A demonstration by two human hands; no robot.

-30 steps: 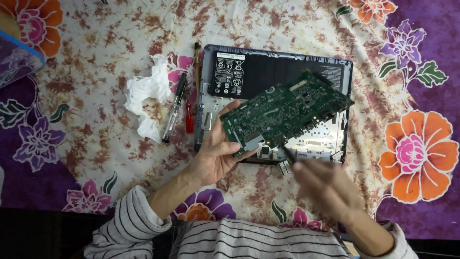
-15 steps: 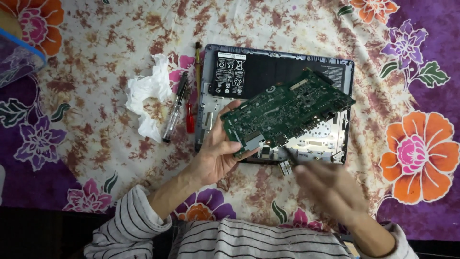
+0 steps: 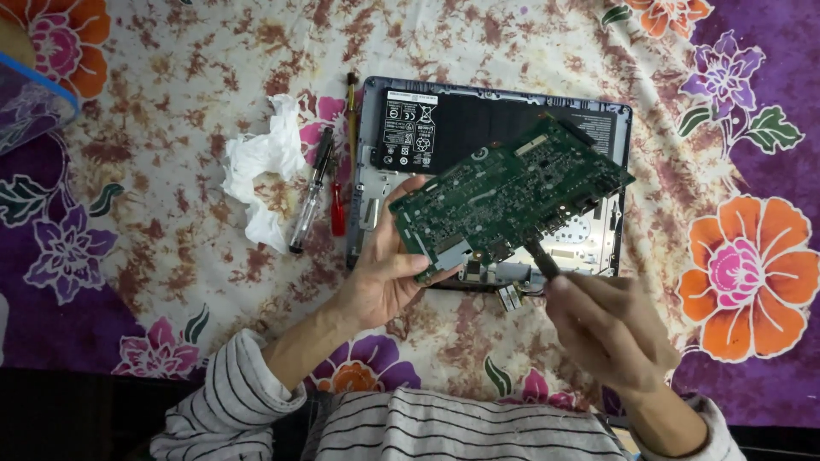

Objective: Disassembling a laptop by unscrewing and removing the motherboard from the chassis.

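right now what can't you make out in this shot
- Head view: tip of the dark tool in the right hand, blurred against the green circuit board.
- Laptop base interior, mostly covered by the board held by the left hand.
- Blue container, cut off by the left edge.

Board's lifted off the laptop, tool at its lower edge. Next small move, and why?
Probably keep the left hand steady and work the dark tool in the right hand along the green circuit board: its tip meets the board's lower edge, above the open laptop base.
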